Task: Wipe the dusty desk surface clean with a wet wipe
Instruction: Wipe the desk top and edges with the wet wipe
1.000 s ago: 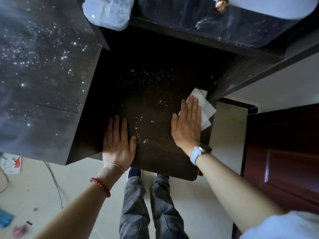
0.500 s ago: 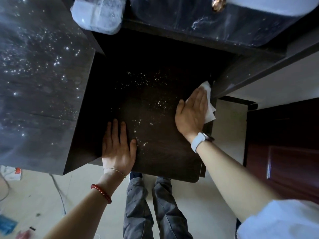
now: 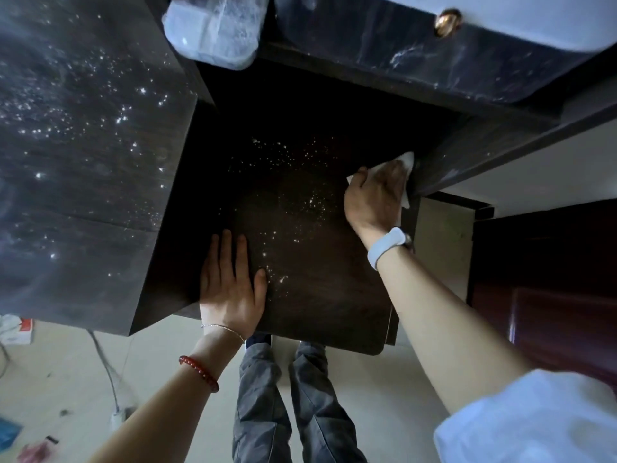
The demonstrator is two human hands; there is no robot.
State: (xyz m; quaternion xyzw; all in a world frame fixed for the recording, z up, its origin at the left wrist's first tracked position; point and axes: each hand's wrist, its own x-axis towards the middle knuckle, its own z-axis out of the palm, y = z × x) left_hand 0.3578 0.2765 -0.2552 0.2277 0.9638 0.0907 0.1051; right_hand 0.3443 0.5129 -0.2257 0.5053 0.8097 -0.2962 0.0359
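The right hand point(image 3: 375, 195) is pressing the wet wipe point(image 3: 405, 162) flat against the far right corner of the dark desk point(image 3: 317, 295), fingers stretched over it, with white edges of the wipe showing beyond the fingertips and beside the thumb. The left hand point(image 3: 230, 282) is lying open, palm down, fingers straight, on the near left part of the desk. White dust specks point(image 3: 293, 195) are lying scattered between the two hands. A plastic pack point(image 3: 213, 28) is sitting at the far edge, on the higher surface to the left.
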